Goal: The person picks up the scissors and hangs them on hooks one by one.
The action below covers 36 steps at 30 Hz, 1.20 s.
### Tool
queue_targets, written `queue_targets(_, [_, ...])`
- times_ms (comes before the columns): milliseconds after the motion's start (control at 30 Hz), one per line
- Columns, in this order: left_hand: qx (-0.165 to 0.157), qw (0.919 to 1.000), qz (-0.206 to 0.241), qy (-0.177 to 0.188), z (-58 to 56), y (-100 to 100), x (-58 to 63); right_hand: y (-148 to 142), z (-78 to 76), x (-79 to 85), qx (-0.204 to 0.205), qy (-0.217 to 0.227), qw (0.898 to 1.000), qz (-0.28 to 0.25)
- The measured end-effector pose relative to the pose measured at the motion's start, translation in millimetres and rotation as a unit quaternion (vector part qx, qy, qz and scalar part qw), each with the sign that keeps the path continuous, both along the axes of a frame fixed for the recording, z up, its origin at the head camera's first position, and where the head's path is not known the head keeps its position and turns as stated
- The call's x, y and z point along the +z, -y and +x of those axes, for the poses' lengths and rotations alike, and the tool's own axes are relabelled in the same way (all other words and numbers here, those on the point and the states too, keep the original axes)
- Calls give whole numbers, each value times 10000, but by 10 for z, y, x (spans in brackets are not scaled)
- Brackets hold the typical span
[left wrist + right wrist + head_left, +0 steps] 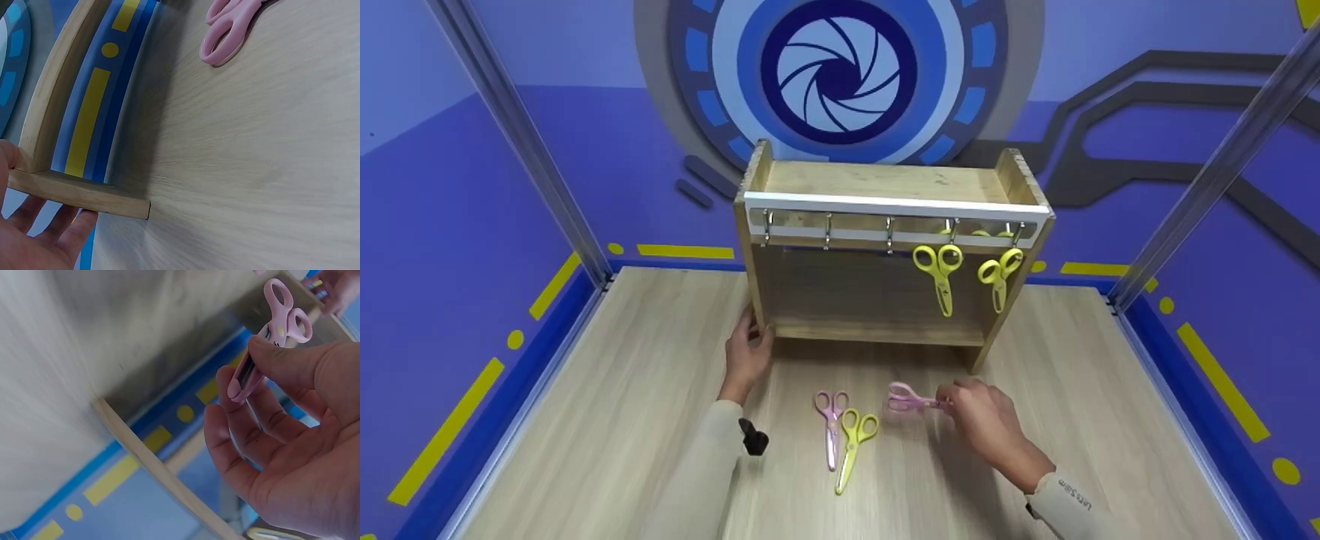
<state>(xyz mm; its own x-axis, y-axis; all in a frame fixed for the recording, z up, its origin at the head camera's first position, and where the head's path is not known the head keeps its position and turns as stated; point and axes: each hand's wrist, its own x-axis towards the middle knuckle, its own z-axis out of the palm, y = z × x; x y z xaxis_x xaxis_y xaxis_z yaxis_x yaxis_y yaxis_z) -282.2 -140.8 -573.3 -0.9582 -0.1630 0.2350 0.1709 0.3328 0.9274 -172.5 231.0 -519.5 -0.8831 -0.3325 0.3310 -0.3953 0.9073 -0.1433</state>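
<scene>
A: State of the right hand (pixel 986 420)?

B: Thumb and fingers pinch the pink scissors (pixel 275 329) at the blade end; the remaining fingers curl loosely alongside. The finger loops stick out free, pointing left in the head view. The scissors appear lifted off the tabletop (pixel 622 375), in front of the wooden rack (pixel 877 332).

A: Left hand (pixel 748 356)?

B: Gripping the rack's left side panel near its foot, thumb on one face, fingers on the other. Sound practice, in my judgement: a light frame could slide or tip if a hook is nudged.

A: Is the pinch well placed?

B: I think so. Holding the blade end leaves both loops exposed, which would suit hanging. Risk: one-ended hold, so the handles could swing. Suggest a firm pinch and turning the wrist until the loops point up.

A: Reference for placement?

B: Two yellow scissors (pixel 939 274) (pixel 997 277) hang by one loop each from the right-hand hooks, blades down. For the middle hook (pixel 889 232), I would bring one loop over the tip from the front, lower, and release only once it bears the weight.

A: Others?

B: A second pink pair (pixel 832 424) and a yellow pair (pixel 851 442) lie just beside each other on the tabletop.
</scene>
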Motion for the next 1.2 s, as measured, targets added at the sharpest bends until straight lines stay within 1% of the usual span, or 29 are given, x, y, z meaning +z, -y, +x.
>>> queue_targets(100, [36, 10000, -61, -7, 0, 3, -1, 9, -46, 141, 9, -127, 9999, -91])
queue_targets(233, [102, 9999, -137, 4, -2, 5, 2, 45, -92, 349, 56, -418, 9987, -280])
queue_targets(367, [106, 9999, -112, 14, -2, 0, 2, 114, -132, 549, 157, -680, 9962, -526])
queue_targets(600, [83, 9998, -117, 129, -14, -10, -15, 267, -191, 806, 322, -1144, 9884, -942])
queue_targets(733, [67, 9999, -95, 86, -21, -5, -33, 350, -228, 916, 416, -1448, 9788, -1384])
queue_targets(867, [20, 10000, 13, -3, -21, 4, -37, 439, -285, 1005, 584, -1802, 9634, -1898])
queue_targets(933, [-1, 10000, 47, -40, -19, 7, -36, 482, -320, 1038, 628, -1909, 9557, -2152])
queue_targets(1067, [-5, 10000, 15, -50, -16, 8, -26, 554, -381, 1072, 528, -1884, 9439, -2659])
queue_targets(1200, [-14, 10000, 39, 2, -11, 0, -14, 605, -432, 1054, 355, -1662, 9391, -2985])
